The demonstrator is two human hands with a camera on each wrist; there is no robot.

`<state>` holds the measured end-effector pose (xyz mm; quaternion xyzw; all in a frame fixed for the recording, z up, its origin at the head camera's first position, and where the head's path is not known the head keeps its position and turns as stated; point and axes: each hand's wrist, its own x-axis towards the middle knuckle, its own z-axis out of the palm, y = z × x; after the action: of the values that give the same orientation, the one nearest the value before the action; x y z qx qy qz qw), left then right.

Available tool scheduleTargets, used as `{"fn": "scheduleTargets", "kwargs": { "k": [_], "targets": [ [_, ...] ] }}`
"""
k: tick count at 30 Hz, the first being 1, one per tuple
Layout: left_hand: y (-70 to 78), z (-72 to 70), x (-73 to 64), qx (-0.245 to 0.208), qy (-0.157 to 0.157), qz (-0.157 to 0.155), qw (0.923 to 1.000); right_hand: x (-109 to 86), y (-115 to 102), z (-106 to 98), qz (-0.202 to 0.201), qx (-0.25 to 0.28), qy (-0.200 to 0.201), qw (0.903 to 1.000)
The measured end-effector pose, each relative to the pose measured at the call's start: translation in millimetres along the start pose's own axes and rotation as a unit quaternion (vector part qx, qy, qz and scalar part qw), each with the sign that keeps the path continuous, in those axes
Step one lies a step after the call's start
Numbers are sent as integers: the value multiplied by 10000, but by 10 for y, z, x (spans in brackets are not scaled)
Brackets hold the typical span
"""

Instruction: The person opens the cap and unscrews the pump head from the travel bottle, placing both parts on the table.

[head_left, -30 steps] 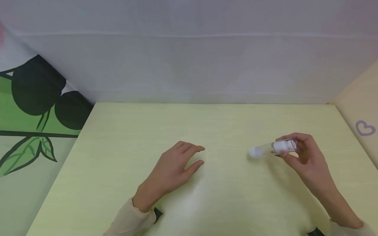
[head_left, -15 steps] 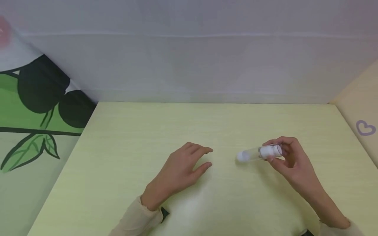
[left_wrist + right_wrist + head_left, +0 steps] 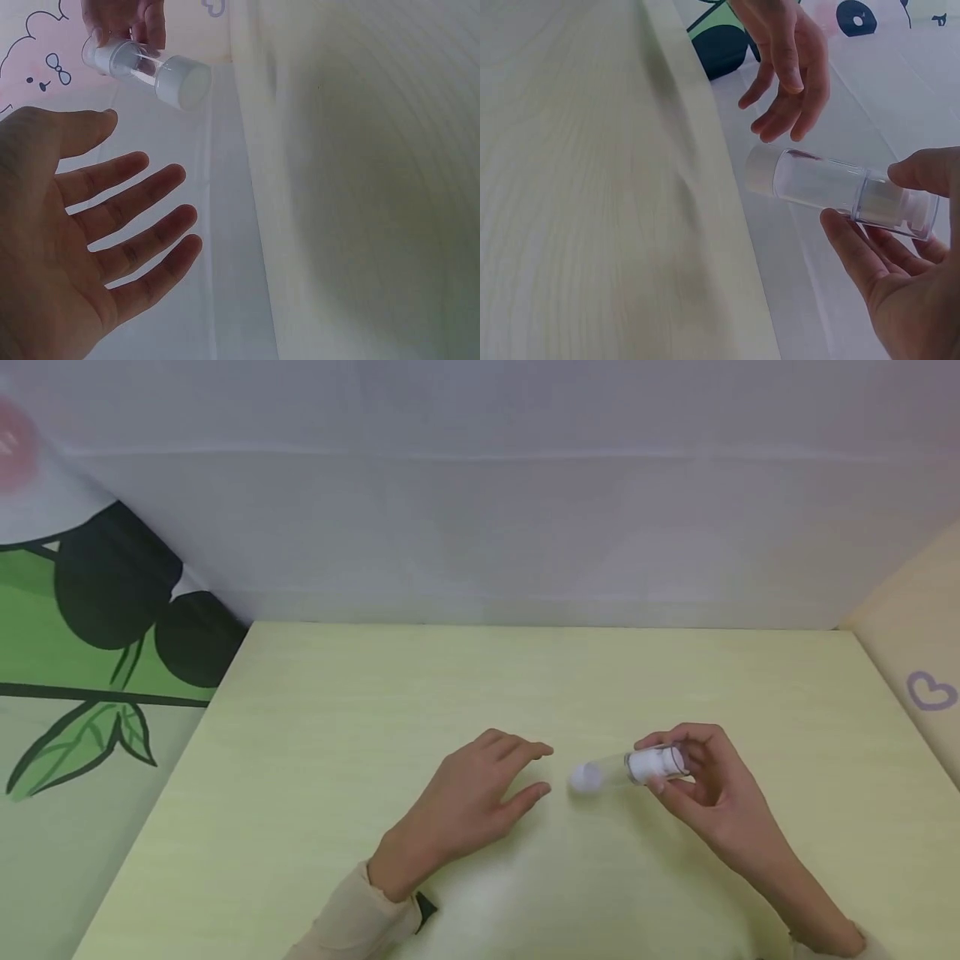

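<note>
Bottle [image 3: 627, 768] tilted, white end [image 3: 587, 777] lower, long axis aimed toward left hand [image 3: 472, 797].

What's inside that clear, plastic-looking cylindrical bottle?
Inside the bottle, a white cylindrical part shows, partly covered by the right hand. The opaque white cap hides its own interior.

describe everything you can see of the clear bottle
The clear bottle is a cylinder, glass or plastic by its look, with a white end piece toward the left hand, which does not touch it, and a white fitting inside the other end. The right hand grips that end, holding the bottle slanted above the table, white end piece lower.
</note>
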<state>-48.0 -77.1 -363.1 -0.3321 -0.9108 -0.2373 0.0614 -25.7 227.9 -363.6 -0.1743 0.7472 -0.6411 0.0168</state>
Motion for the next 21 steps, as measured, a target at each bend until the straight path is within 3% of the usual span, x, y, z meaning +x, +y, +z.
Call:
{"fn": "scheduleTargets", "kwargs": {
  "k": [10,21],
  "targets": [
    [41,56,-18,86,-29,43,9999,24,2,117,-113,184,-146,9997],
    [96,91,-9,-49,-87,86,9999,55,6,301,-639,1062,-479,9911]
  ]
}}
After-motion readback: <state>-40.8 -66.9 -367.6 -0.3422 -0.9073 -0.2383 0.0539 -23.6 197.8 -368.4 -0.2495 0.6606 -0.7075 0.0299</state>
